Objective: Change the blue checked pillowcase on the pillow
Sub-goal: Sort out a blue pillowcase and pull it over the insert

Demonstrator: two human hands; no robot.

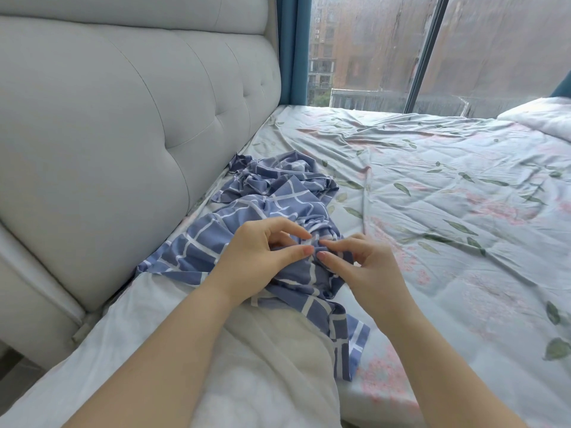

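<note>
Pillowcase (265,193) bunched over bare pillow (253,350) end; left hand (262,257), right hand (367,267) fingers pinch fabric. Probably hunting opening; next, spread it.

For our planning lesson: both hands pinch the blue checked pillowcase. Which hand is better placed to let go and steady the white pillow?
Probably the left hand: its forearm lies over the white pillow; that of the right hand lies over the floral sheet. Both pinch the pillowcase.

We run one head view only: wide-angle, aimed forward and down, close above the fingertips (306,250). Crumpled blue checked cloth pillowcase (222,233) under and beyond them, grey tufted padded headboard (108,134) left, rain-streaked glass window (370,41) far beyond.
</note>
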